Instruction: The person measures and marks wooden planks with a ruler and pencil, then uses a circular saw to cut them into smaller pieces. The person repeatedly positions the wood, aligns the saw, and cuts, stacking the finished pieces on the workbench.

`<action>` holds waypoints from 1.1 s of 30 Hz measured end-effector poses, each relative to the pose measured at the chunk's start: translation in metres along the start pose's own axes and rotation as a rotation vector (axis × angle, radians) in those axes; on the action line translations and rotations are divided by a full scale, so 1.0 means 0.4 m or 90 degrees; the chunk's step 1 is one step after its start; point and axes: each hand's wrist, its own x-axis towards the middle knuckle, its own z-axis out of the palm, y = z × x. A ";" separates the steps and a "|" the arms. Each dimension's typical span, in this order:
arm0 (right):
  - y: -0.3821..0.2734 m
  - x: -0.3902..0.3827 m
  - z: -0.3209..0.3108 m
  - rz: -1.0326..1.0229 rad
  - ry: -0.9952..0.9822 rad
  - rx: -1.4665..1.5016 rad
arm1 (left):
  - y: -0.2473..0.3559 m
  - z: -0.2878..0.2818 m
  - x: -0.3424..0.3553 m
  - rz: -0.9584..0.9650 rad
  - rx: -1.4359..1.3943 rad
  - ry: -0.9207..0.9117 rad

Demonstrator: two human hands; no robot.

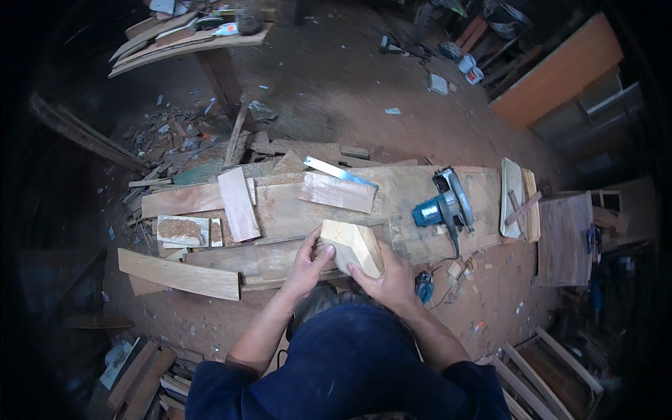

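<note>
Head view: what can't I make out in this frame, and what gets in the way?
All in the head view:
Underside of the wooden block: turned away, hidden by the block itself.
Some fingers of the left hand and right hand: behind the block.
Blue tool beside the right forearm: too small and dark to tell its kind.
Items on the side table: some cut off by the upper edge.

I get a dim feed, blacked out around the rim where straight edges bend; the tabletop (409,183) reads brighter, and the metal ruler (334,169) glints.
</note>
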 end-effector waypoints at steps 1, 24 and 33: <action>0.002 0.004 -0.007 0.000 -0.005 -0.048 | -0.011 0.019 0.006 0.006 -0.054 -0.014; 0.541 -0.057 -0.249 0.129 -0.186 0.610 | -0.096 0.586 0.141 -0.102 -0.127 0.054; 0.748 -0.105 -0.477 0.258 -0.275 0.880 | -0.151 0.909 0.131 -0.044 -0.053 0.073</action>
